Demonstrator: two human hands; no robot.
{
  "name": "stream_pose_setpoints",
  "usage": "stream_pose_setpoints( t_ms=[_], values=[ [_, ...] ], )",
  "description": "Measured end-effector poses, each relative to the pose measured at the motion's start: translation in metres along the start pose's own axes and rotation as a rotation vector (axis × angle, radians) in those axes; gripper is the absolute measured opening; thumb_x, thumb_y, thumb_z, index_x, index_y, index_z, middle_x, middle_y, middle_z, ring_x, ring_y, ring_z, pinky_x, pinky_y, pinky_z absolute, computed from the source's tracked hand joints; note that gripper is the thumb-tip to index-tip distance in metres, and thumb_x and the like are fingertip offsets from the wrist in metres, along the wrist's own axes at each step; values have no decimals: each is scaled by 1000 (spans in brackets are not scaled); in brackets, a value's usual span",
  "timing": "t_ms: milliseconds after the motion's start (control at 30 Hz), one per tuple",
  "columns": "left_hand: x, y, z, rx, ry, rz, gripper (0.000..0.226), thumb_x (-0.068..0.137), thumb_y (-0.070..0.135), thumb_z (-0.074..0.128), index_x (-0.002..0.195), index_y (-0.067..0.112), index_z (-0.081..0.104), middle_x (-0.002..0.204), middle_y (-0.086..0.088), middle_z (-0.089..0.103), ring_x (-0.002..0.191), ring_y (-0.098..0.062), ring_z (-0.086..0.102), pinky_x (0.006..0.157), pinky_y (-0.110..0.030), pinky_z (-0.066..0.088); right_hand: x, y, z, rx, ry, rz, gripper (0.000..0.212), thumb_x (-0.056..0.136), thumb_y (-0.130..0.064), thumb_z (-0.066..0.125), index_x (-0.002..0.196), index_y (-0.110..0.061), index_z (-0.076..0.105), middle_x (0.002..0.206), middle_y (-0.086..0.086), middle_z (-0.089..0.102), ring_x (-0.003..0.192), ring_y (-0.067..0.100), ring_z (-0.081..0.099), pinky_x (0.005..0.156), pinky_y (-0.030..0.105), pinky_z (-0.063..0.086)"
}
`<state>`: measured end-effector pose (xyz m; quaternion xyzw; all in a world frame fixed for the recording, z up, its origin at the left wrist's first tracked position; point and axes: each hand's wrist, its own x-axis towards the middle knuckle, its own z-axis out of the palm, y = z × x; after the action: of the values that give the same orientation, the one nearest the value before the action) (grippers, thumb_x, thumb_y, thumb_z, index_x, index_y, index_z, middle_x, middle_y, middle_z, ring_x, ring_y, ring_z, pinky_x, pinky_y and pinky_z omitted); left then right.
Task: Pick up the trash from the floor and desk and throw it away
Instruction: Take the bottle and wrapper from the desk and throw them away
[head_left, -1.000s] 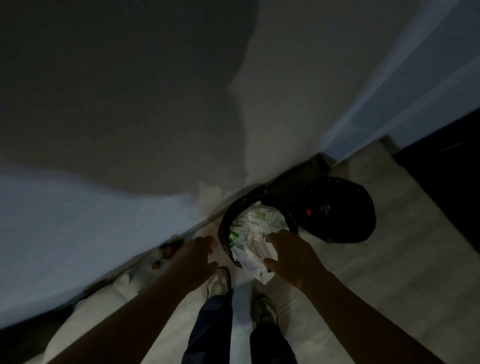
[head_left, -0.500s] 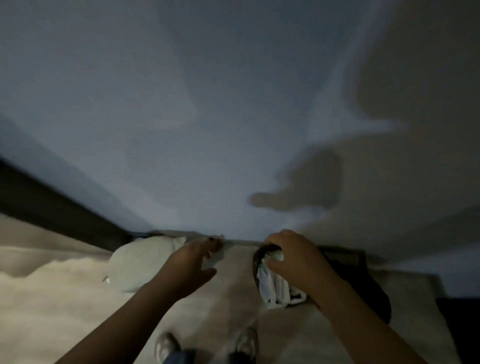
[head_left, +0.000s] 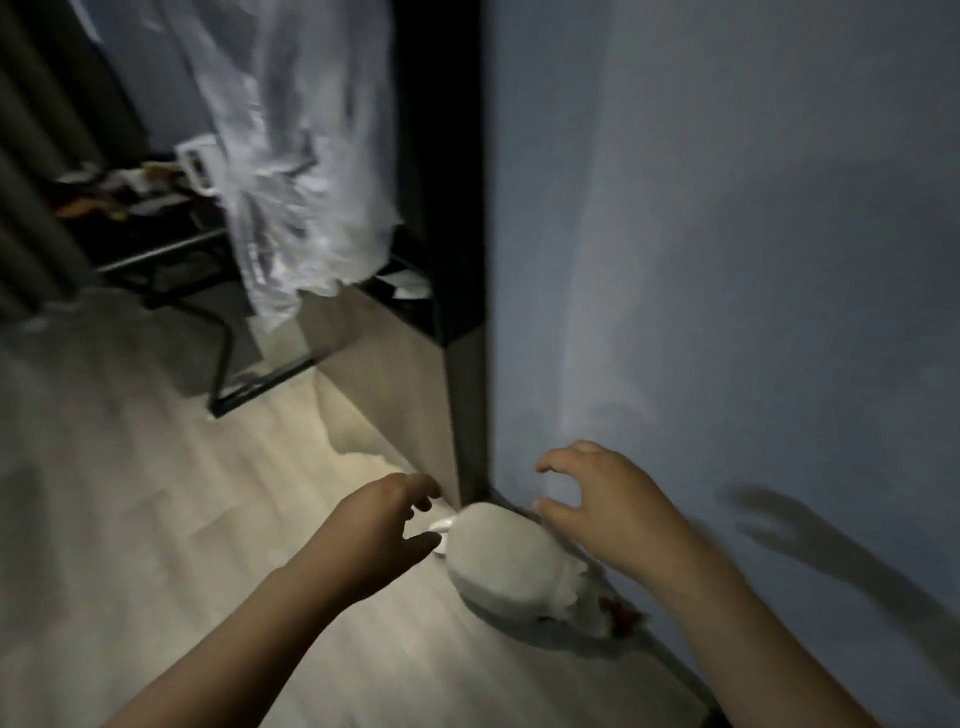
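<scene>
A left hand (head_left: 384, 530) and right hand (head_left: 608, 499) reach down on either side of a white bag (head_left: 498, 561). Both have fingers apart and loosely curved, holding nothing, seemingly poised to gather it. The bag lies on the pale plank floor (head_left: 182, 493) against a blue-grey wall (head_left: 727, 260). It looks soft, rounded and crumpled. Far left hangs wrinkled clear plastic (head_left: 301, 171).
</scene>
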<state>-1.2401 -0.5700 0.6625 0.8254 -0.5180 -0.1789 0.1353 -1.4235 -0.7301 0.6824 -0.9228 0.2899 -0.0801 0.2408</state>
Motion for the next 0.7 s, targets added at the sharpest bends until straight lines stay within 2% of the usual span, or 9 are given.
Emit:
stream_pose_setpoints(
  t_ms=[167,400,567,700],
  values=[
    [-75,-109,-80,-9,143,-132,41,85,39,65,123,35,50,112,20,56,99,1,55,76,-14,44,52,-141,39,-44,-68,-208,40,84,-40,62,122,-29,59,117,-6,58,108,14,56,91,32,47],
    [-150,-230,-179,-8,352,-274,42,85,41,63,124,35,49,115,18,57,101,0,55,83,-19,48,119,-313,70,-25,-79,-433,36,82,-35,66,117,-27,62,111,-8,59,103,8,56,91,26,44],
    [-165,-291,-230,-12,490,-336,46,84,45,63,126,39,46,114,21,56,100,3,54,84,-18,49,172,-392,83,-68,-66,-575,36,85,-37,63,120,-28,60,113,-11,59,108,6,54,95,28,42],
    [-151,-331,-267,18,564,-382,47,83,46,63,126,39,46,115,21,55,98,3,53,83,-14,46,227,-432,88,-69,-42,-658,34,85,-36,63,119,-30,60,110,-16,59,107,3,53,92,24,42]
  ],
)
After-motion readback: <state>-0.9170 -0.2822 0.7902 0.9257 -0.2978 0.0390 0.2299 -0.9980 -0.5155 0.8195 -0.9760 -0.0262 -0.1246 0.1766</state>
